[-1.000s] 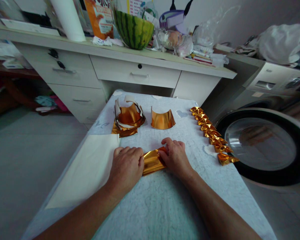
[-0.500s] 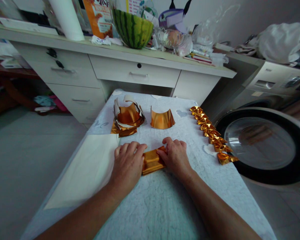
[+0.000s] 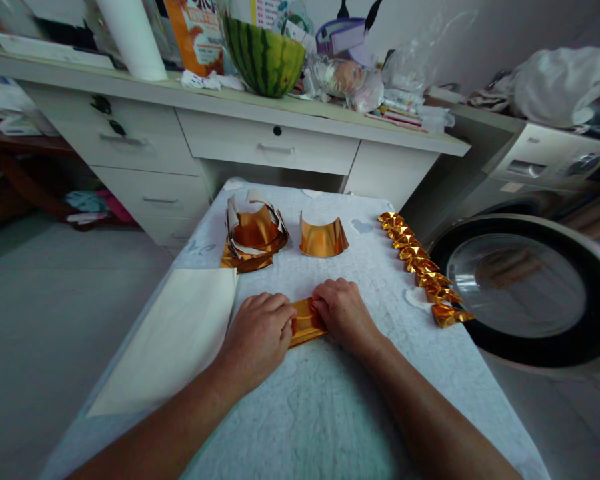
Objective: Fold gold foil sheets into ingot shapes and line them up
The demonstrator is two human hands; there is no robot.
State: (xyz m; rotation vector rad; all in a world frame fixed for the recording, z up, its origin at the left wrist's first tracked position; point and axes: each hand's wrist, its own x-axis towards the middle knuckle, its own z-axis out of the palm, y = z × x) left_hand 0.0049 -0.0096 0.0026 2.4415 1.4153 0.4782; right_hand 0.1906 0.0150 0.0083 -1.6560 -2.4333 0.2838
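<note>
White paper [image 3: 167, 337] lies at 9 o'clock, partly covered by the left forearm. The left hand [image 3: 260, 333], palm down, has lowered its spread fingers, now curled closed on the near-left end of the gold foil [image 3: 307, 325], fingertips hidden. The foil lies mid-table between both hands. The right hand [image 3: 344, 312], reaching in from 4 o'clock, has tucked in its raised finger and pinches the foil's 2 o'clock end.
</note>
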